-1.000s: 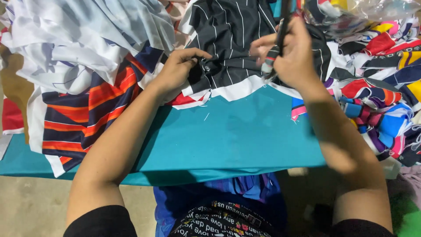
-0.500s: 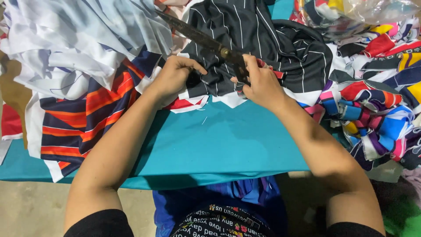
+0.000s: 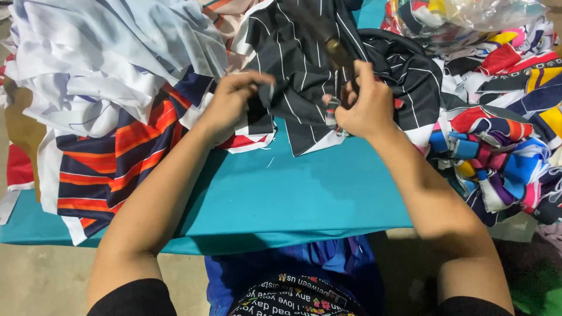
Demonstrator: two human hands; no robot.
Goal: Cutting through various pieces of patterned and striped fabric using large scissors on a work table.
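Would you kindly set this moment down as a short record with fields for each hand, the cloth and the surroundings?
left hand: left hand pinches the edge of the black striped fabric
right hand: right hand grips scissors, blades over the same fabric
surface: teal table cover
left side: white cloth pile; navy and orange striped fabric
right side: multicoloured fabric heap
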